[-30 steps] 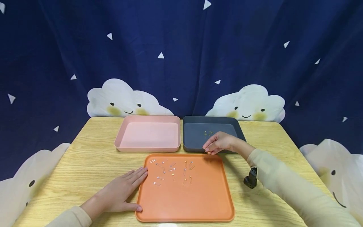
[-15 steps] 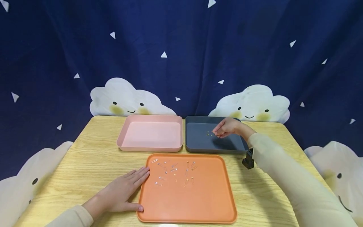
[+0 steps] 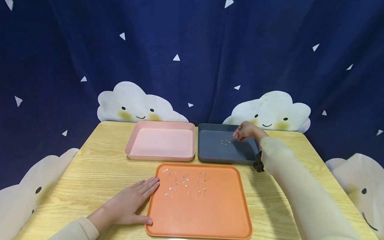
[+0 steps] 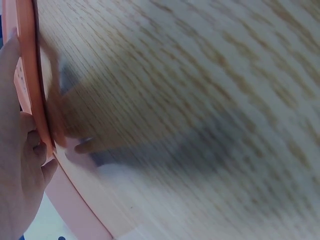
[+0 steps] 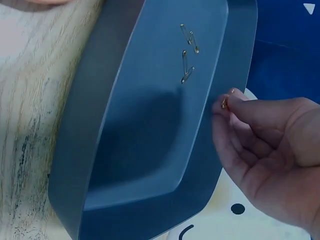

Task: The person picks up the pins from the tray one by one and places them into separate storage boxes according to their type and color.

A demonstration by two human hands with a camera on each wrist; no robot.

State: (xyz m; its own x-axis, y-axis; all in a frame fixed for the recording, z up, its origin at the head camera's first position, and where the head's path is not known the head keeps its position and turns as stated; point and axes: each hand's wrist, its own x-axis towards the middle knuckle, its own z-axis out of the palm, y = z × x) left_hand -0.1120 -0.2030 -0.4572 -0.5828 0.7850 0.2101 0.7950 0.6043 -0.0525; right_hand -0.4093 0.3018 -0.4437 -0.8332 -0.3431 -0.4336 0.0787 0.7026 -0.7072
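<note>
- Orange tray (image 3: 222, 213) is set nearest on the counter (image 3: 105, 160), prob. for easy reach; its left rim is touched by the left hand (image 3: 129, 205), laid flat w/ fingers straight & thumb apart, prob. so the tray is kept from sliding.
- What looks like a gold safety pin (image 5: 224, 102) is pinched btwn thumb & fingertips of the right hand (image 5: 270, 150), over the dark grey tray (image 3: 210, 148); tips are prob. used since thin wire can't be gripped well otherwise. Most of it is hidden by fingers.
- Pink tray (image 3: 163, 141) & dark grey tray are placed side by side behind the orange one, poss. so both can be reached across it.
- Loose gold pins (image 5: 195, 48) are seen on the dark grey tray's floor, bunched close; narrow loops w/ shiny ends.
- Scattered pins (image 3: 185, 180) are spread over the orange tray's far part, mostly left of ctr.; silvery, some w/ gold tint; too small to tell if fastened.
</note>
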